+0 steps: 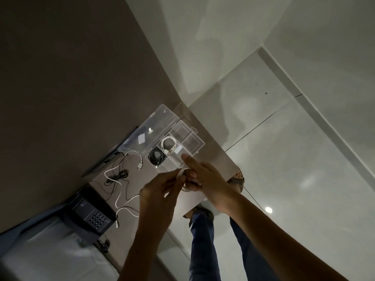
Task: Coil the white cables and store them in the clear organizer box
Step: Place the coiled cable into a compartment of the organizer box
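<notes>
1. Both hands meet at the table's [194,197] edge: the left hand [160,191] and right hand [209,181] have their fingers closed around a half-wound white cable [183,175], pinching its loops between them.
2. The clear organizer box [190,142] lies open at 12 o'clock from the hands, its lid [146,130] folded back toward 10 o'clock.
3. One compartment holds a coiled white cable [168,145]; the next, at 8 o'clock from it, holds a coiled black cable [156,156].
4. Risk: the springy, smooth-jacketed loops may uncoil if either pinch loosens before the bundle reaches a compartment.
5. Risk: a coil wound too wide would likely jam on the thin dividers.
6. Risk: the box sits near the table's edge, so a push while seating the coil could slide the light plastic on the smooth top.
7. A loose white cable [119,191] snakes at 9 o'clock from the hands, lying across a tangled black cable [116,177]; lifting it may drag the black one along.
8. A dark desk telephone [91,213] with matte keys sits at 8 o'clock.
</notes>
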### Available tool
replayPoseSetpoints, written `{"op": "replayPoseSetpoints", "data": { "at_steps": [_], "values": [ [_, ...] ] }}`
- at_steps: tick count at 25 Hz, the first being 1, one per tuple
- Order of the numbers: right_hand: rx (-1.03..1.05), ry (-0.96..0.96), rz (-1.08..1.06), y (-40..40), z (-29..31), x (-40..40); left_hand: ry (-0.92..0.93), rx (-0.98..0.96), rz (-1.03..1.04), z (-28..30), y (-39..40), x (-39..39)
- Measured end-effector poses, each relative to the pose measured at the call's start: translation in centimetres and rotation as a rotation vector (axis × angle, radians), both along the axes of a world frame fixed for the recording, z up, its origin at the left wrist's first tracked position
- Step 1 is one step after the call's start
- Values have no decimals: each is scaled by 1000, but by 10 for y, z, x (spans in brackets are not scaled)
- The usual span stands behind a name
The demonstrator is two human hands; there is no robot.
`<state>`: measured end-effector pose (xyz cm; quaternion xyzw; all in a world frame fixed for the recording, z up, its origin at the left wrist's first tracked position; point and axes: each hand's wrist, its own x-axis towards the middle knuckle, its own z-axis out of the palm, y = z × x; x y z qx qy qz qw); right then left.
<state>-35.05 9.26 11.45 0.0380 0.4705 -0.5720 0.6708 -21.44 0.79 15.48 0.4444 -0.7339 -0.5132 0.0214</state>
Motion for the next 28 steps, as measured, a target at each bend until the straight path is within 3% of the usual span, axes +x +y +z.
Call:
{"op": "replayPoseSetpoints", "data": {
  "at_steps": [5, 8, 11, 13, 17, 22, 24, 28],
  "values": [
    [70, 434, -26, -18, -61, -8, -8, 424, 251, -65, -31, -29],
    [111, 735, -76, -32, -96, -27, -84, 506, 374, -106, -59, -42],
    [-48, 977, 7, -36, -124, -46, -157, 489, 490, -147, -81, -50],
    [-53, 1021, 93, -40, -140, -54, -216, 366, 409, -173, -90, -54],
    [124, 1216, 163, -60, -173, -67, -8, 90, 407, -208, -88, -65],
    [210, 1407, 140, -81, -197, -62, 107, -210, 356, -237, -74, -74],
    [246, 1407, 133, -78, -201, -58, 101, -292, 275, -240, -71, -74],
    [192, 1380, 135, -70, -202, -57, -20, -699, 4, -248, -68, -63]
  ]
}}
